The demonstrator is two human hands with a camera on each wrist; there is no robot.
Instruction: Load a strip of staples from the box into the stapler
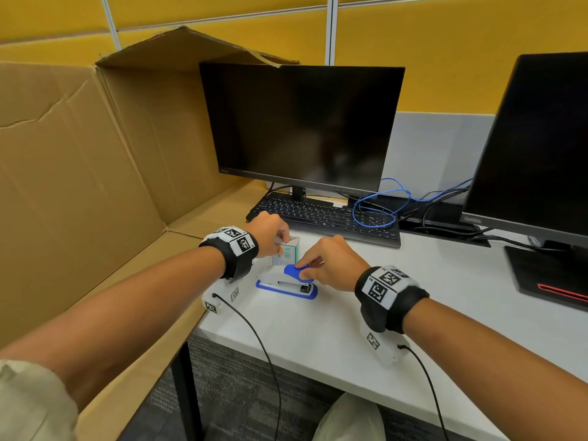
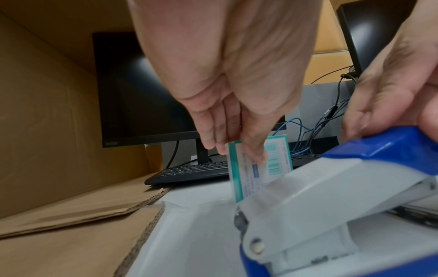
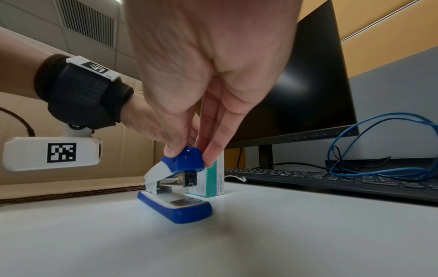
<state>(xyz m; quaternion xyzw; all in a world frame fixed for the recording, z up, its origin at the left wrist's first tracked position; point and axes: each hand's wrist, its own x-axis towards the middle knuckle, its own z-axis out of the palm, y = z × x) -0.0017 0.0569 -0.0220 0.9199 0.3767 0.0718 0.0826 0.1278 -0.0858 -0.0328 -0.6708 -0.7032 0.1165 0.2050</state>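
Note:
A blue and white stapler (image 1: 280,286) (image 3: 175,187) lies on the white desk (image 1: 318,338). My right hand (image 1: 305,268) (image 3: 189,155) pinches the blue front tip of its top cover between thumb and fingers. The cover is tilted up a little above the metal magazine. Right behind the stapler stands a small white and green staple box (image 1: 288,253) (image 2: 258,168) (image 3: 217,180), upright on the desk. My left hand (image 1: 281,241) (image 2: 237,150) grips the box near its top, thumb on one side and fingers on the other. No staple strip shows.
A black keyboard (image 1: 324,214) and a dark monitor (image 1: 302,128) stand behind the box. A coiled blue cable (image 1: 378,211) lies to the right, near a second monitor (image 1: 534,138). A large open cardboard box (image 1: 79,154) walls the left side.

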